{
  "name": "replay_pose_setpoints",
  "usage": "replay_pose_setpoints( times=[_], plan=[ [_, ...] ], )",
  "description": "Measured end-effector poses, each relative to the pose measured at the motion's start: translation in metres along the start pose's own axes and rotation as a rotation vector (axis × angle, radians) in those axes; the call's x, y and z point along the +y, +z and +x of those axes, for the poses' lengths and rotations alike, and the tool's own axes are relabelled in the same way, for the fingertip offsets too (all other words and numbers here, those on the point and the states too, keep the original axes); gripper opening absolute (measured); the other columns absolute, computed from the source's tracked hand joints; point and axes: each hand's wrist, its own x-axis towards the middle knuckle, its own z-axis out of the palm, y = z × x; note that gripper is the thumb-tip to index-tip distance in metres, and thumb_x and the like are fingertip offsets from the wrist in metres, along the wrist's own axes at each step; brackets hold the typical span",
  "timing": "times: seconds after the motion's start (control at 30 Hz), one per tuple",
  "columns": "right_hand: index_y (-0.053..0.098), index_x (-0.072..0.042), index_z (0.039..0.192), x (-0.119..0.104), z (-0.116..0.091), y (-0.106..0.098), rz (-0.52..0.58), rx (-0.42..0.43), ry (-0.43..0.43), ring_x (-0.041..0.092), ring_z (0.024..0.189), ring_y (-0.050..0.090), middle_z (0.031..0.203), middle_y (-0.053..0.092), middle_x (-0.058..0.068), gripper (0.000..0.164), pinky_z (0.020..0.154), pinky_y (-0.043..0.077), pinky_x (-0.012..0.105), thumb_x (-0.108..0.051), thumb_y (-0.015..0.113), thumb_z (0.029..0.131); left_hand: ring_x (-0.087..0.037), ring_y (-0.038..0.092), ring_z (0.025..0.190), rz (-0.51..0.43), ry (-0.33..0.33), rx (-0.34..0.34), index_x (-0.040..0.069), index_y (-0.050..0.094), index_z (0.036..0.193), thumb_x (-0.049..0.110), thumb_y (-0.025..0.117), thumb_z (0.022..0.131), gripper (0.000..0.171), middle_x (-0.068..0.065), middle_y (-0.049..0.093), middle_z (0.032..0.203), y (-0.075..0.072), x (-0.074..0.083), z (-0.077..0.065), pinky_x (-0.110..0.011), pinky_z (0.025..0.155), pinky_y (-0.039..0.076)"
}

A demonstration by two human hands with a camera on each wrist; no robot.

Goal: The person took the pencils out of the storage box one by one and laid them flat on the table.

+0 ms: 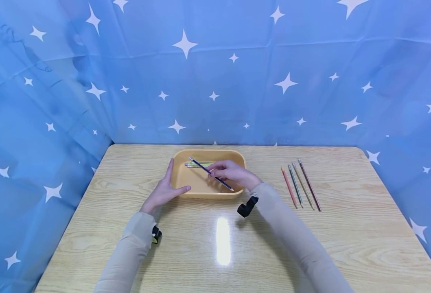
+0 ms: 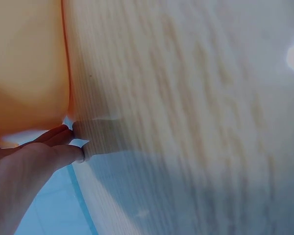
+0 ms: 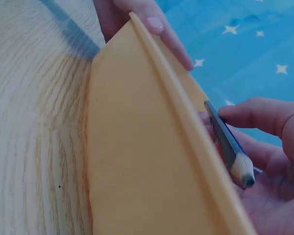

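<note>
Fingers of the right hand (image 1: 231, 171) pinch a dark pencil (image 1: 220, 182) near its middle, over the tan tray (image 1: 191, 182), its sharpened tip (image 3: 244, 177) toward the near right; whether the pencil touches the tray floor, I cannot tell. The left hand (image 1: 164, 192) lies with fingers extended along the tray's left end, thumb over the near rim. Held by so short a stretch, the dark pencil could pivot and snag its tip on the near rim; let go at this slant, it would probably land across the lighter pencils (image 1: 206, 164) by the far wall instead of alongside them. A hard push from the left hand could skid the tray over the bench (image 1: 347, 228). Only the head view shows the lighter pencils and the four pencils (image 1: 303, 186) side by side at right. The right wrist view alone shows the tip end-on, above the near rim; the left wrist view shows no pencil at all.
</note>
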Motion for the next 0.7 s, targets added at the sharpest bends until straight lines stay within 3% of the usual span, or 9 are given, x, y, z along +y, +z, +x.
replay_pose_setpoints(
  times=[0.1,0.17,0.33,0.7],
  plan=[
    [0.058,0.004,0.127,-0.003,-0.004,-0.001,0.017,-0.002,-0.013,0.041,0.108,0.058,0.113,0.065,0.021,0.033,0.086,0.051,0.042,-0.006,0.058,0.096,-0.046,0.021,0.138,-0.006,0.002,0.005,0.023,-0.012,0.155,0.038,0.079,0.08,0.119,-0.022,0.005,0.158,0.0,0.0,0.0,-0.055,0.111,0.018],
    [0.058,0.005,0.126,-0.005,-0.007,-0.003,0.014,0.002,-0.027,0.042,0.109,0.057,0.112,0.066,0.021,0.033,0.082,0.052,0.039,-0.006,0.058,0.096,-0.046,0.023,0.138,-0.009,0.003,0.007,0.024,-0.012,0.155,0.038,0.079,0.08,0.119,-0.023,0.006,0.157,0.0,-0.001,0.0,-0.055,0.111,0.018],
    [0.057,0.006,0.126,-0.009,-0.018,-0.008,0.011,0.029,-0.054,0.04,0.106,0.059,0.111,0.066,0.02,0.033,0.071,0.051,0.029,-0.004,0.059,0.095,-0.044,0.022,0.138,-0.013,0.008,0.009,0.023,-0.011,0.155,0.036,0.079,0.08,0.118,-0.023,0.007,0.157,-0.001,-0.001,0.001,-0.053,0.112,0.019],
    [0.056,0.002,0.128,-0.011,-0.054,-0.028,-0.103,0.083,-0.101,0.043,0.102,0.059,0.11,0.065,0.016,0.035,0.068,0.051,0.032,-0.007,0.06,0.094,-0.044,0.023,0.138,-0.011,0.007,0.002,0.024,-0.012,0.155,0.038,0.079,0.08,0.119,-0.021,0.005,0.159,-0.001,-0.001,-0.001,-0.054,0.112,0.019]
  ],
)
